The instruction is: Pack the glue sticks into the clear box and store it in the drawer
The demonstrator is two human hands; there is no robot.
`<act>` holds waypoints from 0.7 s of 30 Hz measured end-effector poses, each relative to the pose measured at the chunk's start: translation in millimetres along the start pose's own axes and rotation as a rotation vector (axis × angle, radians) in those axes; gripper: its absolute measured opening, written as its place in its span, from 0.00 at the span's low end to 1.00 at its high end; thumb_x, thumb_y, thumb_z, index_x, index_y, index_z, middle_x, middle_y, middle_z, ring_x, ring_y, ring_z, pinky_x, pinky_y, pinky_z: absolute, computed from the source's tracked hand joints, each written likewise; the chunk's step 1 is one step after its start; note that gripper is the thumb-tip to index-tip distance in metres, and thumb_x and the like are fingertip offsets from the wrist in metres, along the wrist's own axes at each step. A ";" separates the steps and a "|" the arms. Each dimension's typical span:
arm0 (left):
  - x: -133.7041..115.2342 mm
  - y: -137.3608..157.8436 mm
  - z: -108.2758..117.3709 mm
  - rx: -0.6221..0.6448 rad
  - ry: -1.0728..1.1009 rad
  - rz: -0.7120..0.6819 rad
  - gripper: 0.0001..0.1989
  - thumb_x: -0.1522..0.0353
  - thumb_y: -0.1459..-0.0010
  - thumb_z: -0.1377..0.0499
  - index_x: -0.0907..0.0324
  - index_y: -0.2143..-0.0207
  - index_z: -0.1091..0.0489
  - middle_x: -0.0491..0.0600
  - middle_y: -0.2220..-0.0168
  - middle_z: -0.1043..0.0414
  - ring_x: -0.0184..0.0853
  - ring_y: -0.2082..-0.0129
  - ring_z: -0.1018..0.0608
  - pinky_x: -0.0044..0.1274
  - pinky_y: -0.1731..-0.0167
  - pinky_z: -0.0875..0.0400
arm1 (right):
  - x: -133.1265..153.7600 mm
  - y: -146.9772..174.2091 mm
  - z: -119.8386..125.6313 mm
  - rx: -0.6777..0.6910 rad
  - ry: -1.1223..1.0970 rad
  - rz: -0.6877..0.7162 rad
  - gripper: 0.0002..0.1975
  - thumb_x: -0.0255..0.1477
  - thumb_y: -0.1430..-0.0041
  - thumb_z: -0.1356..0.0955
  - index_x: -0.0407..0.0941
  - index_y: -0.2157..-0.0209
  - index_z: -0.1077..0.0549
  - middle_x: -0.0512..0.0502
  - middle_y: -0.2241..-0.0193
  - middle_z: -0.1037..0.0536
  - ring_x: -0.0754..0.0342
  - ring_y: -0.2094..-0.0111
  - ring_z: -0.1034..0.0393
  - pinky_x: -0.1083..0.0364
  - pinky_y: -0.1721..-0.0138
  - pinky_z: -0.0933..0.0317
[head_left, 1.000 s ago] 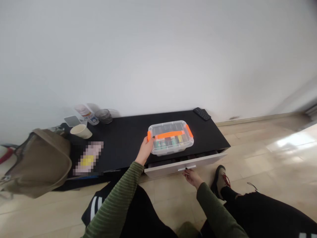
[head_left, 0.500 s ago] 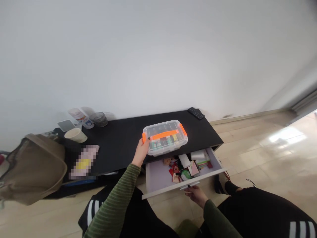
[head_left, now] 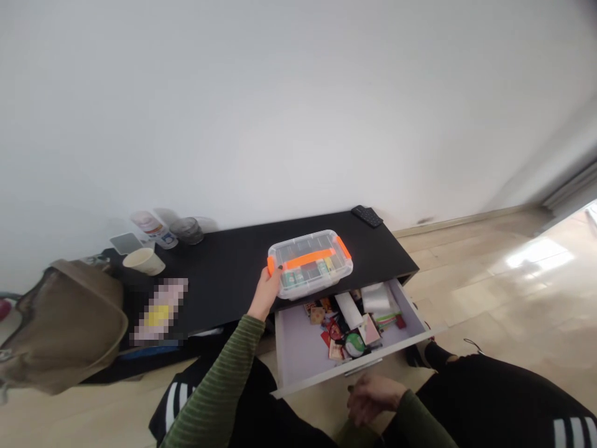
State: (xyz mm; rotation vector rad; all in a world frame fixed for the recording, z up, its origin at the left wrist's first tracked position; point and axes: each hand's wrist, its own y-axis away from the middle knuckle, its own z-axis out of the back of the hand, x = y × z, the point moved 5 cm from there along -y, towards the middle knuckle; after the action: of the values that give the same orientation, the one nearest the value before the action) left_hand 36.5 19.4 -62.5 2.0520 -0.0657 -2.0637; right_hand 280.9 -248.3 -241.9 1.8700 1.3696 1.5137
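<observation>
My left hand (head_left: 265, 291) grips the left end of a clear plastic storage box (head_left: 305, 283) with an orange handle and orange latches. Small green and yellow packages show through its lid. The box is over the black cabinet top, above the back of a pulled-out white drawer (head_left: 298, 361). Boxes, packets and a round green-and-white item (head_left: 354, 343) fill much of that drawer. Just in front of the drawer's metal handle (head_left: 364, 367) is my right hand (head_left: 373, 395), apart from it, slightly blurred, its fingers loosely bent and holding nothing.
On the black cabinet (head_left: 228, 267) stand a paper cup (head_left: 144, 261), a spray can (head_left: 156, 230) and a grey jar (head_left: 187, 230). A brown bag (head_left: 74, 323) rests at the left end. A black keyboard-like device (head_left: 367, 216) lies near the wall.
My right hand has let go of the drawer handle and moved down towards me. The drawer is out further, showing more of its contents. My left hand still holds the storage box.
</observation>
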 end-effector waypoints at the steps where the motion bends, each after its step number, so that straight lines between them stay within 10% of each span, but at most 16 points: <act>1: 0.3 2.3 1.0 -0.001 -0.008 0.002 0.25 0.56 0.50 0.36 0.62 0.55 0.30 0.52 0.60 0.26 0.37 0.61 0.24 0.26 0.62 0.31 | 15.1 15.1 -9.9 0.107 0.052 0.039 0.18 0.42 0.49 0.27 0.39 0.70 0.23 0.37 0.71 0.19 0.52 0.73 0.23 0.57 0.73 0.34; 5: -0.1 13.3 3.7 0.017 -0.029 -0.005 0.24 0.56 0.48 0.37 0.63 0.54 0.30 0.53 0.58 0.26 0.37 0.59 0.24 0.26 0.60 0.31 | 105.8 68.5 -15.9 0.149 0.098 0.379 0.25 0.46 0.46 0.28 0.38 0.58 0.23 0.33 0.61 0.19 0.49 0.68 0.21 0.55 0.70 0.33; 10: 2.7 31.0 4.5 0.081 -0.038 -0.017 0.26 0.54 0.47 0.38 0.62 0.51 0.31 0.51 0.58 0.25 0.37 0.60 0.23 0.26 0.60 0.30 | 195.5 85.4 43.1 -0.548 -0.253 0.851 0.24 0.45 0.49 0.27 0.45 0.54 0.25 0.38 0.52 0.22 0.48 0.54 0.25 0.56 0.61 0.31; 21: 30.0 124.0 -5.9 0.250 -0.155 -0.148 0.24 0.56 0.37 0.46 0.56 0.42 0.37 0.54 0.44 0.31 0.41 0.44 0.29 0.30 0.43 0.36 | 172.7 69.9 35.5 -0.518 -0.332 0.810 0.35 0.52 0.45 0.31 0.44 0.43 0.29 0.40 0.49 0.22 0.41 0.45 0.29 0.46 0.48 0.33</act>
State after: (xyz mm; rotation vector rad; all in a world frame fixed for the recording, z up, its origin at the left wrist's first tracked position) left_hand 58.8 -106.3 -68.2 2.0861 -0.2145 -2.4121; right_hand 335.2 -124.7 -108.7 2.2631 0.0132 1.5589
